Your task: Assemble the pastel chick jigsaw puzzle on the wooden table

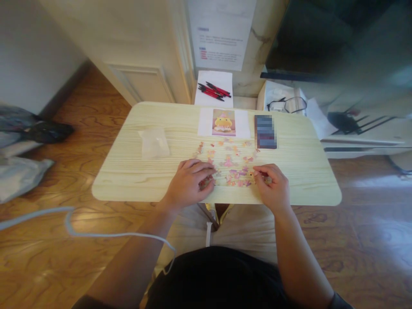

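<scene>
Pale wood-grain counter (302, 182) carries puzzle pieces (238, 175) between and beyond the left hand (192, 179), curled over some, and the right hand (275, 185), thumb near forefinger; whether either grips anything, I cannot tell. Most look loose: little seems joined, much remains.

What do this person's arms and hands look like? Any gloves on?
No gloves: the left hand and right hand are bare. The forearms are bare too, with no watch showing. Dark sleeves peek in near the bottom corners. A thin, pale cable passes across the left forearm.
</scene>
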Demonstrator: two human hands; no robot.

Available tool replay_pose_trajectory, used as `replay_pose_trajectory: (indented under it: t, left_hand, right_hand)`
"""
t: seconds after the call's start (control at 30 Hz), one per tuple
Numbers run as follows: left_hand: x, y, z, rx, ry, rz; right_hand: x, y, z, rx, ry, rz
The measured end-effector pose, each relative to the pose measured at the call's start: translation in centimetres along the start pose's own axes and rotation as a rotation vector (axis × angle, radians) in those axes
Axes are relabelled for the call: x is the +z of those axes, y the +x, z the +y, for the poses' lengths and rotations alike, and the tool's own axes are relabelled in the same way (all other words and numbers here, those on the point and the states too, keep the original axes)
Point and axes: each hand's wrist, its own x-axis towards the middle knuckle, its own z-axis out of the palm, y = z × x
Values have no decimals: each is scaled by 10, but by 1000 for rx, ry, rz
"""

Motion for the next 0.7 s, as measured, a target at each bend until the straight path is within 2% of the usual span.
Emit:
replay_pose_trajectory:
  t: [0.2,0.4,0.57,0.7]
  left_hand:
    - [-4,0,5,-29,15,-34]
    - [-3,4,9,-135,60,17]
    - [-3,5,9,-106,71,-29]
    - [-5,5,8,-127,33,-8]
  right_hand:
    - [3,-1,7,-43,39,36]
    - [3,-1,8,-39,41,30]
    - [3,1,4,-63,12,0]
    - [2,1,2,-78,-10,-8]
